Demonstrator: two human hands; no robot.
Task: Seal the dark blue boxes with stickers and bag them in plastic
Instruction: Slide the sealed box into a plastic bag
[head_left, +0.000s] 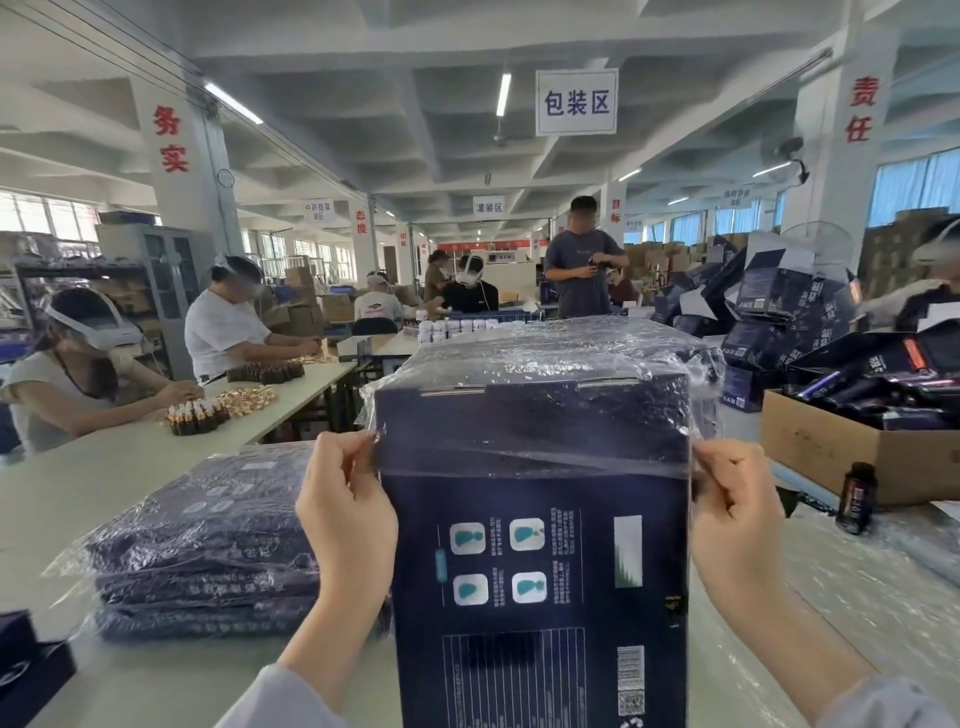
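- The dark blue box (540, 571) stands upright in the middle of the view, close to the camera, its printed back facing the person.
- A clear plastic bag (545, 353) covers the box's upper part. Its open edge runs across the box about level with the hands, and the lower part of the box is bare.
- The left hand (345, 514) is at the box's left side. Thumb and fingers pinch the bag's edge at that corner.
- The right hand (737, 514) is at the box's right side and pinches the bag's edge in the same way.
- Both sleeves are pale and show at the bottom of the view.
- A stack of bagged boxes (208, 545) lies flat on the white table (78, 483), just left of the left hand.
- The corner of another dark box (31, 670) shows at the lower left edge.
- On the right, a cardboard carton (831, 457) holds dark items, and a small dark bottle (857, 499) stands upright in front of it.
- Behind the carton is a pile of open dark blue boxes (789, 301).
- Crinkled clear plastic sheets (857, 597) lie on the table by the right hand.
- At a long table on the left, seated people wearing headsets handle clusters of small bottles (197, 415).
- A person in a grey shirt (584, 270) stands further back, under a hanging sign (576, 101).
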